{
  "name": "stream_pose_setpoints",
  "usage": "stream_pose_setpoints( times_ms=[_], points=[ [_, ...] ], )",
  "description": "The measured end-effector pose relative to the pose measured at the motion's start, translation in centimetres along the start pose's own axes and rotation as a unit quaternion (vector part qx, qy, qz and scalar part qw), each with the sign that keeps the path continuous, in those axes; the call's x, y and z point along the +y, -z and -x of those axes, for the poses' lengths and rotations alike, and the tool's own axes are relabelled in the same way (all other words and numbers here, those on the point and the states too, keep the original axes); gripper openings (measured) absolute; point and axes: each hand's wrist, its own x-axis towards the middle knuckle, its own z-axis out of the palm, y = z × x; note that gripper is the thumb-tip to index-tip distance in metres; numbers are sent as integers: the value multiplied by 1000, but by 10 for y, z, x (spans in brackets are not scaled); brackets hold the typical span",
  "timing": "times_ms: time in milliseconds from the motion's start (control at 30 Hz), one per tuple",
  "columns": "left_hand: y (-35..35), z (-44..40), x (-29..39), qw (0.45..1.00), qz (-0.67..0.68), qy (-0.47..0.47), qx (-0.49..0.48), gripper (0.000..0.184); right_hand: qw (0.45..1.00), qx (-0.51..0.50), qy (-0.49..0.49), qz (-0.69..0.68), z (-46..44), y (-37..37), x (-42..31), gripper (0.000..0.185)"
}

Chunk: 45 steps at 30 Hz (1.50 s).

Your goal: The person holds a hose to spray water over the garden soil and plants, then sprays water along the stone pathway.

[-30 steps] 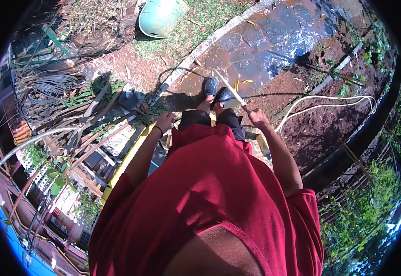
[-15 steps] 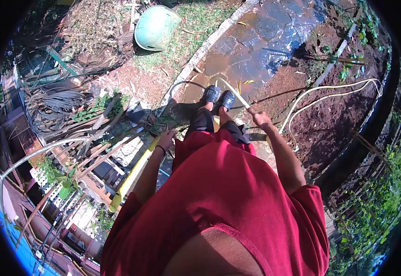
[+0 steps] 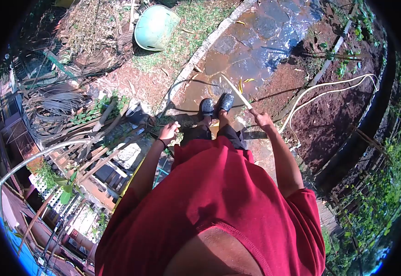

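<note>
My right hand (image 3: pixel 262 119) is closed around a pale hose (image 3: pixel 238 94), whose end points forward over the wet stone path (image 3: pixel 241 55). To the left, beside the hem of my red shirt, my left hand (image 3: pixel 168 132) is held with its fingers curled together; whether anything small is inside them cannot be made out. My feet in dark shoes (image 3: pixel 226 102) stand at the near end of the path. Loops of the pale hose (image 3: pixel 329 84) lie on the soil to the right.
A light green tub (image 3: pixel 156 28) lies tipped on the grass at the top. Coiled grey cable (image 3: pixel 58 108) and wooden poles (image 3: pixel 110 158) are piled on the left. A stone kerb (image 3: pixel 200 51) borders the path. Leafy plants (image 3: pixel 375 188) grow at the right.
My left hand has risen slightly and turned, with its fingers curled. My feet have shifted in a step. The view has moved, and the hose is still in my right hand.
</note>
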Motion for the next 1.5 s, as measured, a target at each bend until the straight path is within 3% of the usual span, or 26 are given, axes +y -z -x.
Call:
stream_pose_setpoints(
  times_ms=[67, 167, 200, 333, 400, 433, 467, 500, 533, 600, 667, 733, 867, 933, 1000, 1033, 1133, 1233, 1333, 1467, 1500],
  points=[
    [6, 10, -6, 999, 34, 40, 2, 39, 998, -47, -18, 34, 3, 2, -6, 97],
    [10, 16, -35, 978, 175, 117, -1, 31, 997, -55, 0, 47, 12, 16, -11, 89],
    [13, 14, -51, 977, 165, 134, 6, 30, 997, -64, 5, 42, 17, 20, -16, 86],
    [18, 28, -62, 979, 120, 165, -2, 31, 974, 7, 204, 99, -7, 7, 37, 74],
    [29, 13, -58, 984, 92, 149, -31, 34, 996, 7, 85, 11, -4, 5, 46, 63],
    [33, 8, -40, 987, 93, 129, -28, 36, 998, 11, 64, -14, 5, 9, 40, 57],
    [36, 3, -22, 989, 93, 109, -23, 39, 999, 9, 23, -46, 16, 13, 35, 31],
    [39, -22, -21, 998, 2, 54, 27, 40, 995, 16, 88, -53, 30, 20, 30, 63],
    [28, -22, 8, 998, 32, 38, 39, 41, 994, 26, 78, -69, 34, 27, 27, 67],
    [-2, -33, 68, 995, 24, 89, 33, 41, 992, 71, 74, -69, 38, 41, 24, 71],
    [-29, -48, 123, 996, 14, 76, -45, 34, 990, 101, 74, -66, 22, 51, 34, 70],
    [-69, -81, 162, 989, 59, 87, -104, 37, 989, 65, 72, -115, 61, 95, 7, 66],
    [-161, -52, 293, 968, 46, 40, -245, 56, 960, 103, 137, -220, 86, 134, 2, 64],
    [-193, -61, 336, 937, 125, 89, -313, 66, 957, 101, 154, -223, 116, 156, -3, 62],
    [-222, -69, 381, 924, 178, 111, -320, 75, 961, 72, 167, -209, 137, 170, -1, 63],
    [-237, -77, 401, 900, 244, 77, -353, 78, 961, 69, 168, -209, 152, 179, -1, 61],
    [-275, -89, 464, 877, 344, 65, -328, 70, 932, 95, 230, -265, 172, 185, 11, 53],
    [-311, -91, 508, 844, 405, -12, -353, 51, 893, 104, 266, -347, 180, 193, 21, 52],
    [-349, -88, 527, 856, 376, 16, -355, 39, 889, 158, 253, -348, 128, 163, 43, 56],
    [-381, -55, 532, 867, 321, -23, -381, 34, 864, 106, 170, -462, 110, 142, 41, 72],
    [-384, -46, 530, 866, 302, -36, -397, 34, 884, 90, 152, -433, 113, 147, 38, 77]
  ],
)
